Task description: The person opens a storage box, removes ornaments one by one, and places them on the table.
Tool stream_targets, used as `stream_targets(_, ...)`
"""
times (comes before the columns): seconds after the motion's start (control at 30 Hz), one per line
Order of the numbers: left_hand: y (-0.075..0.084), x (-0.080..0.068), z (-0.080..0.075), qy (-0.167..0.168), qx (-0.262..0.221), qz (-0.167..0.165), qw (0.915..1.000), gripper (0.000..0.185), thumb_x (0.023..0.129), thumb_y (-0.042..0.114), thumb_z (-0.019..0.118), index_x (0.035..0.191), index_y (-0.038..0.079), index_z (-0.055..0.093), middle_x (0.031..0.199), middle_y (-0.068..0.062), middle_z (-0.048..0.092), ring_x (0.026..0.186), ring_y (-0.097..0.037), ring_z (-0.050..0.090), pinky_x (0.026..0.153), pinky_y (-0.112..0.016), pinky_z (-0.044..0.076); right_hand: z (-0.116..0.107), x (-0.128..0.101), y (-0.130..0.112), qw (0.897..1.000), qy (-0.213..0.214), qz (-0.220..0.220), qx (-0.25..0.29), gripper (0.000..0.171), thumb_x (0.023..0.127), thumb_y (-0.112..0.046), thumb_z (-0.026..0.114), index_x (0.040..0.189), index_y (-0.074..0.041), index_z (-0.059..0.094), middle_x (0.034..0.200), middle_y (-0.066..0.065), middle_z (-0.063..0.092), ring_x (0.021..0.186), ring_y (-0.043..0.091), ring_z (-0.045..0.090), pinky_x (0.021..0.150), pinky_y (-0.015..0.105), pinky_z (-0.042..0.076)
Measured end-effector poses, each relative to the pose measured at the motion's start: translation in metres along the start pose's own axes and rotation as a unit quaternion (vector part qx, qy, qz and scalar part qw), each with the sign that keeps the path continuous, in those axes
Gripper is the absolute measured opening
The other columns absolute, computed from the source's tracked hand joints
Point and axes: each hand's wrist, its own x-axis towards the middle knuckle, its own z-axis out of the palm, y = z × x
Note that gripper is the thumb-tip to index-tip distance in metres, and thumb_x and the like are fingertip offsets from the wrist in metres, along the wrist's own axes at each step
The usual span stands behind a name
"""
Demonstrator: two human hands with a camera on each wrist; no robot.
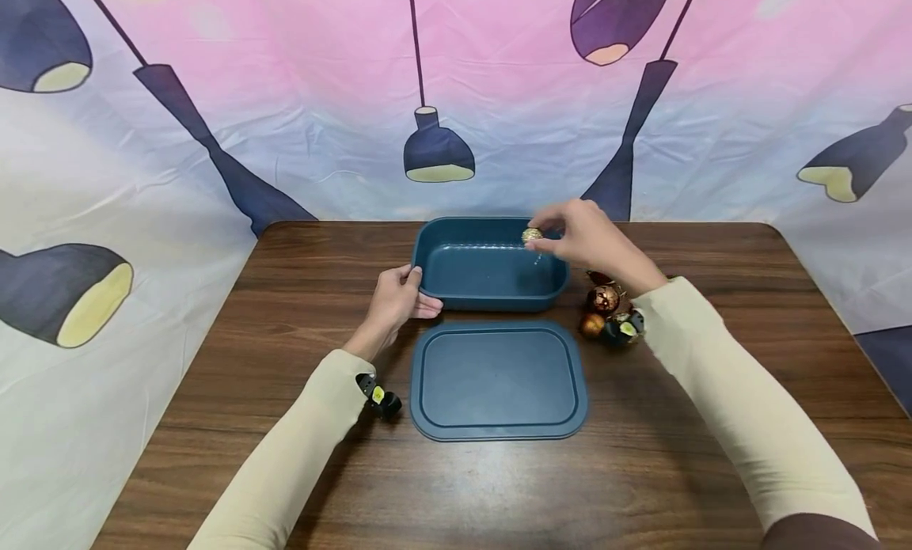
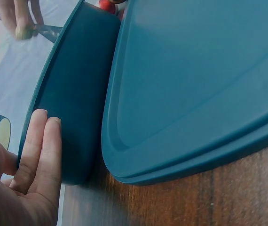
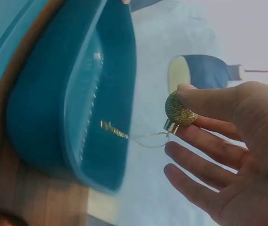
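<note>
A blue rectangular container [image 1: 492, 301] stands lidless toward the back of the table. My left hand [image 1: 395, 298] holds its left end; the left wrist view shows two fingers [image 2: 49, 150] lying along the outer wall, with the thumb on the rim side. Over the container's right part, my right hand [image 1: 587, 237] pinches a glittery gold Christmas ball [image 3: 178, 109] between thumb and fingers. From the ball's cap hangs a thin string loop [image 3: 148, 140]. In front of the container lies its blue lid [image 1: 499, 382], flat on the table.
Several copper and brown ornaments [image 1: 604, 298] sit right of the container, partly hidden by the right wrist's camera. The wooden table [image 1: 299, 289] ends at a hanging cloth [image 1: 342, 138] printed with lamps.
</note>
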Motion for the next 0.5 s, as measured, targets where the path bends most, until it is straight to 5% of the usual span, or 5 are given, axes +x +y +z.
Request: stream_targets(0.5,0.0,0.001,0.0,0.005,0.008,-0.007,0.9999,0.055,0.112,0.025,0.039,0.161,0.005,0.023,0.078,-0.017,0.073,0.071,-0.026,0.075,0.072,-0.037,0.065,-0.042,-0.069,0.021,0.997,0.038,0.061,-0.034,0.029,0.093,-0.025,0.077,0.114,-0.005,0.077,0.104,0.013,0.076,0.094,0.028,0.07,0.081,0.049,0.055)
